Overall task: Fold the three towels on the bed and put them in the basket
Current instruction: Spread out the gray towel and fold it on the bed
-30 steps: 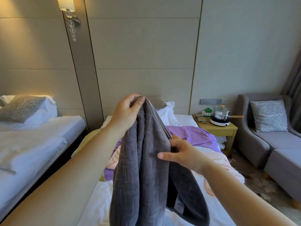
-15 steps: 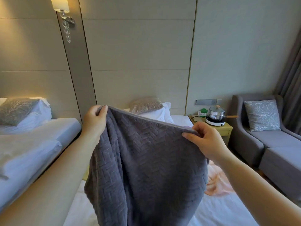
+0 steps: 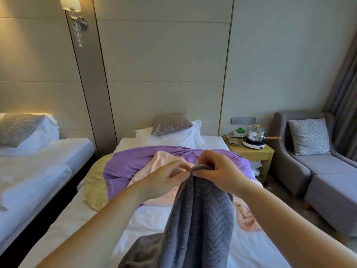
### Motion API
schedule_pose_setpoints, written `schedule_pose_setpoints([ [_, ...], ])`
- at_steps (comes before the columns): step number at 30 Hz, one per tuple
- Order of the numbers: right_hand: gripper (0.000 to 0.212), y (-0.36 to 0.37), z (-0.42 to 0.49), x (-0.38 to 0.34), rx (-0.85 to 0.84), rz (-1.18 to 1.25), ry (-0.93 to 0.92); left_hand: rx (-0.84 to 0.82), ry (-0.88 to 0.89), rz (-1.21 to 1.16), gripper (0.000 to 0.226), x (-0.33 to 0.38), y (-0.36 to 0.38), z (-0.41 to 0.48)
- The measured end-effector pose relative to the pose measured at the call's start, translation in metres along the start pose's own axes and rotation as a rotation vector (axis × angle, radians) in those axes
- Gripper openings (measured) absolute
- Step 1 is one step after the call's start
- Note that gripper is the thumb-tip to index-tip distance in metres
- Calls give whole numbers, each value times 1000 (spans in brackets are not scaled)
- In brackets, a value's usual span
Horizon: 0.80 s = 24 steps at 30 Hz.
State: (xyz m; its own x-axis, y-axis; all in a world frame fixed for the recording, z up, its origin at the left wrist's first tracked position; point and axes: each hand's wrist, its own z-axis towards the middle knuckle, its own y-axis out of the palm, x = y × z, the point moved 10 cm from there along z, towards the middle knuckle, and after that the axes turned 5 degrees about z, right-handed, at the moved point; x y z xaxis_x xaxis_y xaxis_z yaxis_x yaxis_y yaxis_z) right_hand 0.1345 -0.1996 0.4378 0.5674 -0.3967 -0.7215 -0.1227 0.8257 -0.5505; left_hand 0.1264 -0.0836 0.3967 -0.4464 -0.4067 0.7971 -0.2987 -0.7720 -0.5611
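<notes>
A grey towel (image 3: 199,219) with a herringbone weave hangs doubled over the white bed (image 3: 146,219), its lower end resting on the sheet. My left hand (image 3: 166,176) and my right hand (image 3: 218,173) meet at its top edge, each pinching a corner there. Behind my hands a purple towel (image 3: 123,167) lies spread across the bed. A pink towel (image 3: 164,161) lies crumpled on top of it and trails to the bed's right edge. No basket is in view.
A yellow-green cloth (image 3: 94,192) lies under the purple towel on the left. Pillows (image 3: 172,132) sit at the headboard. A nightstand (image 3: 251,151) with a pot on a hotplate (image 3: 255,136) stands right of the bed, then a grey armchair (image 3: 309,163). A second bed (image 3: 34,167) is on the left.
My hands held the grey towel spread wide by its top corners half a second ago. They have come together and lowered, so the towel now hangs folded in half.
</notes>
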Motion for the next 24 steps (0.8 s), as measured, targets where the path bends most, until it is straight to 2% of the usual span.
schedule_pose_setpoints([
  [4,20,-7,-5,6,14,49,24,43,-10,-75,8,-7,12,0],
  [8,13,-9,-9,17,13,68,71,225,38,-21,28,5,-3,6],
  [13,14,1,-22,43,-87,78,203,378,26,37,30,10,-35,4],
  [17,21,5,-28,54,-146,-19,240,333,1,-1,39,11,-39,4],
  [20,47,22,-29,44,-266,265,264,280,35,-27,39,19,-35,4],
  [22,49,31,-30,34,-337,393,257,261,53,-36,37,23,-33,4],
  [24,47,33,-30,31,-354,424,265,272,49,-35,36,23,-36,3],
])
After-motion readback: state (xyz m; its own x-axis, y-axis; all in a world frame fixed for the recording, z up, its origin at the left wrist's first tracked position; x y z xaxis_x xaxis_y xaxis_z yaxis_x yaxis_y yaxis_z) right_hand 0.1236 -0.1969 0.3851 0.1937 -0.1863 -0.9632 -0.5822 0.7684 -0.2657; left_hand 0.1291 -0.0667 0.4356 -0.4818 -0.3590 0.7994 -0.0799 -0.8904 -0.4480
